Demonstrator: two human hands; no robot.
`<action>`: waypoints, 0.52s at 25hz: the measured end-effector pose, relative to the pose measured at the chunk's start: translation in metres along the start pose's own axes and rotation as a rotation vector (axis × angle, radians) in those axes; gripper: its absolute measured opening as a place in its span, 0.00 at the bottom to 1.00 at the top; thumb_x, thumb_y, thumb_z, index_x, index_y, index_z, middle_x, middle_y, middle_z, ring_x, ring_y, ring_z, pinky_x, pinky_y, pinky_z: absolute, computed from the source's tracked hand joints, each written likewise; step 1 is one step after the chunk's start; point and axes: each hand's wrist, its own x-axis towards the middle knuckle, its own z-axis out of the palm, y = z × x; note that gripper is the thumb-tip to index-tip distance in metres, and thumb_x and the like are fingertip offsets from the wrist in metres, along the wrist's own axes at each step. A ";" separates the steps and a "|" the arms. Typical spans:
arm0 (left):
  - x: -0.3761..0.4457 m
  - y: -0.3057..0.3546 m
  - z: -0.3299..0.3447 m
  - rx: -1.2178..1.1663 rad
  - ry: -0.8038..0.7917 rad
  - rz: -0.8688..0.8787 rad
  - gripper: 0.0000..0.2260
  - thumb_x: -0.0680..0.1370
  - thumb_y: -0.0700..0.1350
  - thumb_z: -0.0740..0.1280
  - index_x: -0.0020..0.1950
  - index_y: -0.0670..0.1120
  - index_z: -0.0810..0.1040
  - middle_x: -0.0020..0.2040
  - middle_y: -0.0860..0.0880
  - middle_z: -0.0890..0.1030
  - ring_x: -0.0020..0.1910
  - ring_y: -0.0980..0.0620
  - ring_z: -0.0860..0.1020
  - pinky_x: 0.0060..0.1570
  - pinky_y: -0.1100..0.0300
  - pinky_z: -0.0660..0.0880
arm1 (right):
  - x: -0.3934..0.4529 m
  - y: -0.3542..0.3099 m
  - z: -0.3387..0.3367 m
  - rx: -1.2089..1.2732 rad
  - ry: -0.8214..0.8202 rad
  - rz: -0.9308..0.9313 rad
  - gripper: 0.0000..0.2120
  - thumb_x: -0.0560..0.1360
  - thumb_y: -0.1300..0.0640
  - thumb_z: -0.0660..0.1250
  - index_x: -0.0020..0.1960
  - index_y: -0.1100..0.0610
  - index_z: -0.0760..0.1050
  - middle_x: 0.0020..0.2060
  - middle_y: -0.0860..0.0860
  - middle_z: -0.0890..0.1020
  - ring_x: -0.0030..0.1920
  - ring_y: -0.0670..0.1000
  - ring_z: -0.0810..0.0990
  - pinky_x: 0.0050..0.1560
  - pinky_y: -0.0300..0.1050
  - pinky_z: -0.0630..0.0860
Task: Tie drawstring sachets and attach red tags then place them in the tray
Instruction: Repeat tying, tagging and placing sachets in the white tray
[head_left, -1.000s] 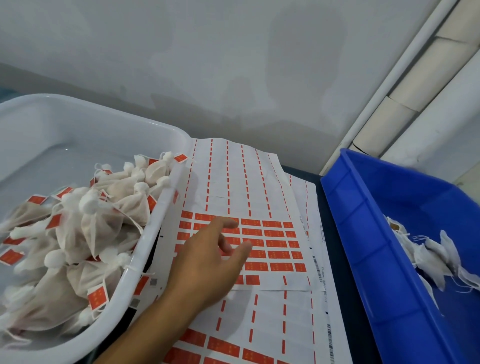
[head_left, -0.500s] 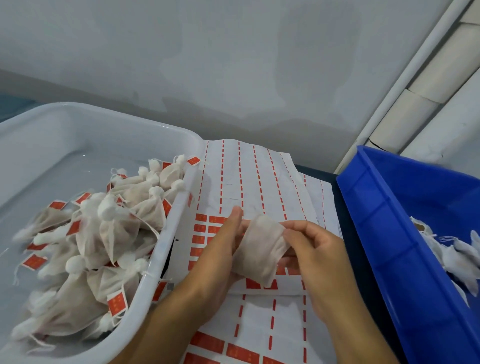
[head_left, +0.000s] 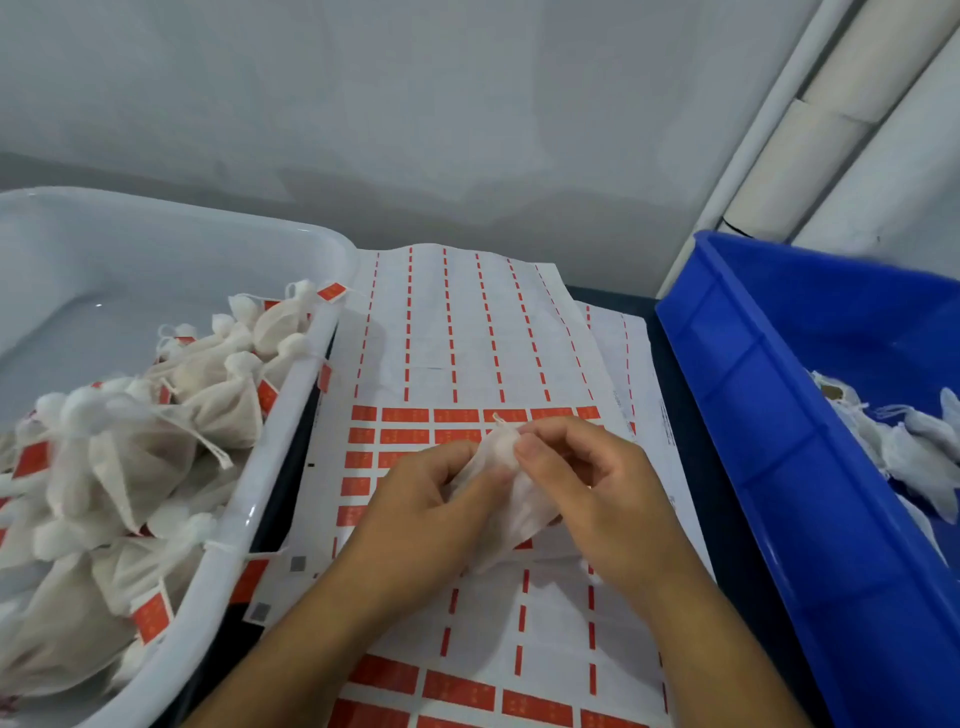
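While both hands meet over the middle of the work surface, a single white sachet (head_left: 511, 512) is held between them above the label sheets (head_left: 467, 332). The left hand (head_left: 421, 514) has its fingers curled round the sachet's left side, and the right hand (head_left: 592, 488) pinches the gathered top of the fabric between thumb and forefinger, where a short bit of white drawstring (head_left: 501, 420) sticks up. No red tag shows on this sachet. Under the hands lie overlapping white backing sheets, the far part stripped to thin red dashes, with rows of unpeeled red tags (head_left: 431, 415) just beyond the fingers and more rows (head_left: 460, 691) near the bottom edge. To the left, touching the sheets' edge, stands a white tray (head_left: 270, 493) heaped with tied sachets (head_left: 140, 452) that carry red tags, several resting against its near rim. To the right sits a blue bin (head_left: 769, 415) holding a small pile of untagged white sachets (head_left: 904, 441). Behind everything runs a grey wall (head_left: 415, 114), with white pipes (head_left: 810, 156) slanting up at the right
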 end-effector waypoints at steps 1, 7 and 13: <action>0.000 -0.002 0.001 0.053 -0.009 0.015 0.10 0.80 0.60 0.64 0.50 0.58 0.83 0.45 0.61 0.84 0.46 0.61 0.82 0.36 0.72 0.77 | 0.000 -0.001 -0.001 -0.011 -0.004 -0.021 0.14 0.72 0.35 0.66 0.52 0.40 0.82 0.50 0.35 0.84 0.55 0.39 0.82 0.50 0.34 0.82; -0.003 -0.002 0.004 0.300 -0.027 0.129 0.10 0.79 0.64 0.60 0.52 0.63 0.79 0.45 0.69 0.81 0.47 0.65 0.81 0.35 0.75 0.73 | 0.003 0.004 -0.004 0.067 0.025 -0.030 0.05 0.80 0.49 0.69 0.50 0.44 0.84 0.48 0.38 0.86 0.54 0.42 0.84 0.53 0.41 0.82; -0.007 0.001 0.007 0.528 -0.068 0.175 0.21 0.69 0.79 0.54 0.47 0.66 0.72 0.42 0.73 0.76 0.44 0.66 0.78 0.34 0.73 0.70 | 0.005 0.001 -0.009 0.218 0.155 0.075 0.08 0.82 0.46 0.65 0.48 0.41 0.82 0.44 0.42 0.86 0.45 0.44 0.86 0.41 0.37 0.83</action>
